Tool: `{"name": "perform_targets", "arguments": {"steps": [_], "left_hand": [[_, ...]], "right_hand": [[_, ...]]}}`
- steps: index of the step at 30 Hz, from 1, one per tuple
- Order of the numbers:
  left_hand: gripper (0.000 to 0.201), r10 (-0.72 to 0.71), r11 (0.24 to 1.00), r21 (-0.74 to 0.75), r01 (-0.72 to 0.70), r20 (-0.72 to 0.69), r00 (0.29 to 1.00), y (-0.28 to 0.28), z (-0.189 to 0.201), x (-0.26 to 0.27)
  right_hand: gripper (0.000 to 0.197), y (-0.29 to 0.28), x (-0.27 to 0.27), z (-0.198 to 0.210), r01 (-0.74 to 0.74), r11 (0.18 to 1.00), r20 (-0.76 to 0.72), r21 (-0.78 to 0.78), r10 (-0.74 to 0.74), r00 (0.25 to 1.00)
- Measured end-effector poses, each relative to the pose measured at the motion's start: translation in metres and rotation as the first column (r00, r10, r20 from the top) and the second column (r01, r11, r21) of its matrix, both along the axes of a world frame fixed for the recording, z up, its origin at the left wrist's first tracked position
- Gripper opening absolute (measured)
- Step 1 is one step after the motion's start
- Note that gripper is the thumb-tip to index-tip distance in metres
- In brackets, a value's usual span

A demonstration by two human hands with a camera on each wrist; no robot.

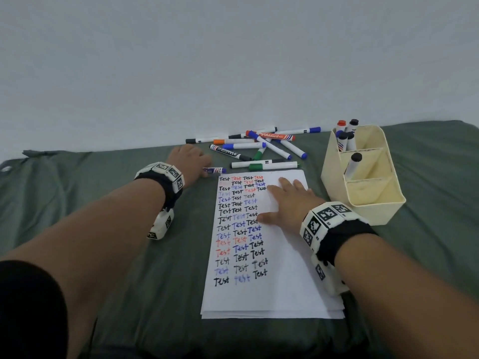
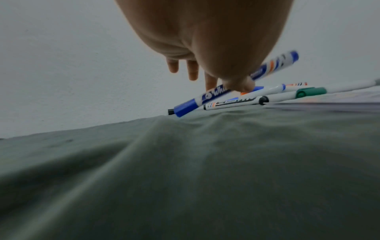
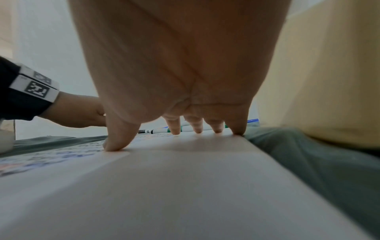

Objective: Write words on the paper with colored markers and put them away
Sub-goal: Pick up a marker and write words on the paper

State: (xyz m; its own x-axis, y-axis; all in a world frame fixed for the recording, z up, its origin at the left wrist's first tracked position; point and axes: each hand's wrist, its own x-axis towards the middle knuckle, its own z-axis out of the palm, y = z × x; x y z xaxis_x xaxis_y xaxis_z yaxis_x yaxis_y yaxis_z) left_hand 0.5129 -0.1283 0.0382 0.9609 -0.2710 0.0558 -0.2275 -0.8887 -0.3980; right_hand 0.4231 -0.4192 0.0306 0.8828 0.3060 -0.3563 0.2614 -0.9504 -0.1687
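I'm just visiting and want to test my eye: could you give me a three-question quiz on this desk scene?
1. True or false: the right hand lies flat on the paper.
2. What does the left hand hold: A) blue marker, B) scissors, C) nothing?
3. Fill in: the cream organizer stands to the paper's ____.

Key: 1 true; 2 A; 3 right.
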Motion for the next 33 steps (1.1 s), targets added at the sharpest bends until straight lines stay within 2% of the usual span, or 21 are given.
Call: {"name": "perform_targets", "arguments": {"steps": [3, 5, 8, 12, 15, 16, 18, 21, 25, 29, 33], "left_hand": [[0.026, -0.001, 0.989, -0.147, 0.006, 0.034, 0.999, -0.004, 0.006, -0.019], [0.026, -0.050, 0.971, -0.232, 0.059, 0.045, 0.998, -0.012, 0.012, -0.034], [0.026, -0.146, 0.910, -0.395, 0.126, -0.021, 0.989, -0.027, 0.016, -0.057], [0.032, -0.237, 0.888, -0.415, 0.198, -0.045, 0.970, -0.053, 0.013, -0.076], [0.029, -0.263, 0.898, -0.386, 0.211, -0.088, 0.961, -0.072, 0.013, -0.084], [0.030, -0.259, 0.904, -0.379, 0.199, -0.115, 0.959, -0.076, 0.013, -0.087], [0.032, -0.209, 0.914, -0.384, 0.132, -0.167, 0.964, -0.078, 0.014, -0.093], [0.026, -0.124, 0.916, -0.400, 0.024, -0.226, 0.966, -0.068, 0.014, -0.099], [0.019, -0.159, 0.859, -0.512, 0.002, -0.263, 0.952, -0.053, 0.003, -0.108], [0.035, -0.088, 0.863, -0.501, -0.063, -0.271, 0.959, -0.045, -0.001, -0.113], [0.052, -0.045, 0.825, -0.551, -0.121, -0.278, 0.959, -0.037, 0.001, -0.114]], "right_hand": [[0.092, 0.001, 0.000, 0.005, 0.008, 1.000, 0.030, 0.023, -0.008, 1.000], [0.089, 0.002, 0.000, 0.008, 0.004, 0.997, 0.088, 0.073, -0.011, 0.996], [0.089, 0.001, -0.001, 0.012, -0.020, 0.978, 0.156, 0.210, -0.014, 0.988], [0.078, 0.002, -0.003, 0.016, -0.064, 0.959, 0.237, 0.278, -0.003, 0.972], [0.048, 0.005, -0.004, 0.021, -0.125, 0.955, 0.272, 0.269, 0.050, 0.961], [0.038, 0.006, -0.004, 0.023, -0.137, 0.954, 0.268, 0.266, 0.063, 0.961], [0.029, 0.007, -0.005, 0.024, -0.144, 0.956, 0.240, 0.257, 0.081, 0.967], [0.027, 0.007, -0.006, 0.026, -0.124, 0.952, 0.214, 0.279, 0.064, 0.975], [0.029, 0.008, -0.008, 0.028, -0.131, 0.952, 0.185, 0.275, 0.081, 0.979], [0.029, 0.009, -0.011, 0.030, -0.133, 0.952, 0.167, 0.275, 0.089, 0.982], [0.029, 0.009, -0.011, 0.030, -0.122, 0.953, 0.166, 0.278, 0.078, 0.983]]}}
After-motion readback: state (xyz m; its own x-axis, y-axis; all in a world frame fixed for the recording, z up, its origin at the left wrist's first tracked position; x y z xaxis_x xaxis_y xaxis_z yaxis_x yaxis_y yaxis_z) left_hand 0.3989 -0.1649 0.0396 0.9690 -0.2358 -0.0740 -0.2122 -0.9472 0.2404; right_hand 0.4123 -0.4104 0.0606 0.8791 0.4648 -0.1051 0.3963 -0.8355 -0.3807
